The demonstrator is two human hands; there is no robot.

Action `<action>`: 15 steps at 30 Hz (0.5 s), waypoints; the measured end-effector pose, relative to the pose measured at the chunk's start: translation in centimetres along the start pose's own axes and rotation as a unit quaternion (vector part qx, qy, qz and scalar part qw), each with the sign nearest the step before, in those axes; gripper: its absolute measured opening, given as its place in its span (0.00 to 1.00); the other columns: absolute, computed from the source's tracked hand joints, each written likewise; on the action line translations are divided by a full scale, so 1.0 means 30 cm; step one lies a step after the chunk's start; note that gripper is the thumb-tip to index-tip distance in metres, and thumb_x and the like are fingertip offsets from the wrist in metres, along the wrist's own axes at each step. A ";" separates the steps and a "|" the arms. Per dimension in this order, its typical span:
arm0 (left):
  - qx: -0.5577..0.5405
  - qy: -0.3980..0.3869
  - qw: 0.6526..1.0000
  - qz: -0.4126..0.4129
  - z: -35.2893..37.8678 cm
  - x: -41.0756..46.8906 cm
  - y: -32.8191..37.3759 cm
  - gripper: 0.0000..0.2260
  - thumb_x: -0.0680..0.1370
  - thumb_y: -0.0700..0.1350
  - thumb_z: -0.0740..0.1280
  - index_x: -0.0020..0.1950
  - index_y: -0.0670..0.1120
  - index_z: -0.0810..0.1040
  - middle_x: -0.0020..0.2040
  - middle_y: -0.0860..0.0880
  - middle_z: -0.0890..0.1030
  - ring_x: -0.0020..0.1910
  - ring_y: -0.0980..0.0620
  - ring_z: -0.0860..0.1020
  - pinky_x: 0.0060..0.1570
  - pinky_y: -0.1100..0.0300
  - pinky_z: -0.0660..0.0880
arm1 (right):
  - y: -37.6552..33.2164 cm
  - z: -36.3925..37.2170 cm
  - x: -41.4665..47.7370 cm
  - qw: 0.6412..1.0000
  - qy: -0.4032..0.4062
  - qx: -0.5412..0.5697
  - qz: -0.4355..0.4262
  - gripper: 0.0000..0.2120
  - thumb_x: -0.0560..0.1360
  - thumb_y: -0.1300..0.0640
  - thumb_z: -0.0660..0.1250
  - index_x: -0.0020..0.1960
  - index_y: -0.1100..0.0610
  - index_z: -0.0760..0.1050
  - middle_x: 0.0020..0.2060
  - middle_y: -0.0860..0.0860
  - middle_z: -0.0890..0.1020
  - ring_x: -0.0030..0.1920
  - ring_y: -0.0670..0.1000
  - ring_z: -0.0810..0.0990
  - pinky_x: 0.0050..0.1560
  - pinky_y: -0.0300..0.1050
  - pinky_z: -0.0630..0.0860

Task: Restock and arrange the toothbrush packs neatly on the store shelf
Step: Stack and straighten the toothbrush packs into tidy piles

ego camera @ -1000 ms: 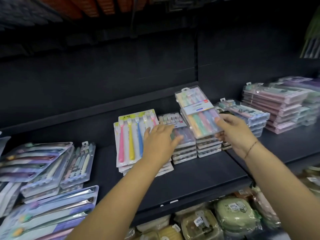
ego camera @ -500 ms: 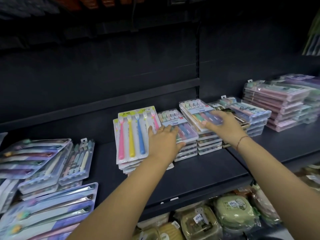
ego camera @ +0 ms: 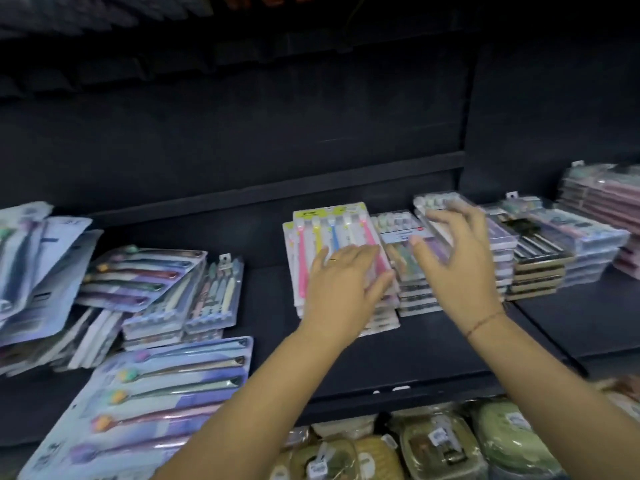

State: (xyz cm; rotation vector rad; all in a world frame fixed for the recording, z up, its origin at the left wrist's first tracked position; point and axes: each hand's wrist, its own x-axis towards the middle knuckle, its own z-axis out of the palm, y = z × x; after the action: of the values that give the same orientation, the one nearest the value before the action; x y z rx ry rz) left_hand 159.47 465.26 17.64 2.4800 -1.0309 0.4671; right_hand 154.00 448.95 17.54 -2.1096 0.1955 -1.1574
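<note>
A stack of card-backed packs with pink, yellow and blue toothbrushes (ego camera: 322,230) lies mid-shelf. My left hand (ego camera: 343,282) rests flat on its near right part, fingers straight. Right of it stand two stacks of clear boxed toothbrush packs, a middle stack (ego camera: 401,233) and a right stack (ego camera: 436,202). My right hand (ego camera: 457,268) is over them with fingers spread and holds nothing. The frame is blurred, so I cannot tell whether its fingertips touch the top box.
Loose toothbrush packs (ego camera: 138,271) lie in an untidy pile at the left, with a large pack (ego camera: 166,386) overhanging the black shelf (ego camera: 433,348) front. More stacks (ego camera: 540,251) and pink packs (ego camera: 606,202) fill the right. Green and tan boxes (ego camera: 502,434) sit on the shelf below.
My right hand laid the clear pack flat on the right stack and let go of it. My left hand slid left onto the colourful packs. The view has swung left.
</note>
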 end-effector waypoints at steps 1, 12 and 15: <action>-0.008 0.045 0.999 -0.011 -0.036 -0.055 -0.065 0.27 0.79 0.62 0.49 0.68 0.51 0.75 0.66 0.53 0.78 0.67 0.52 0.72 0.72 0.49 0.59 | -0.080 0.047 -0.046 0.998 -0.022 0.050 -0.026 0.14 0.76 0.54 0.68 0.59 0.58 0.76 0.63 0.51 0.71 0.65 0.44 0.69 0.66 0.33 0.63; 0.127 0.107 0.937 -0.308 -0.285 -0.490 -0.760 0.30 0.81 0.59 0.57 0.78 0.43 0.62 0.77 0.42 0.63 0.77 0.41 0.59 0.74 0.44 0.56 | -0.468 0.771 -0.173 0.826 -0.389 0.296 0.280 0.26 0.79 0.46 0.65 0.68 0.65 0.71 0.53 0.53 0.77 0.52 0.52 0.77 0.58 0.43 0.72; 0.164 0.066 0.946 -0.271 -0.276 -0.516 -0.827 0.36 0.78 0.67 0.49 0.78 0.45 0.62 0.77 0.43 0.64 0.77 0.41 0.59 0.74 0.42 0.56 | -0.505 0.944 -0.113 0.786 -0.365 0.329 0.374 0.23 0.77 0.46 0.68 0.59 0.67 0.75 0.42 0.56 0.72 0.39 0.52 0.73 0.44 0.39 0.71</action>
State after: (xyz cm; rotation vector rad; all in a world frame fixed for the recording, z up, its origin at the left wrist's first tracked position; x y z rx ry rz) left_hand 165.95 494.35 11.74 2.8226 -0.1966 0.6498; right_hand 171.31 476.11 15.30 -1.4463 0.1924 0.1177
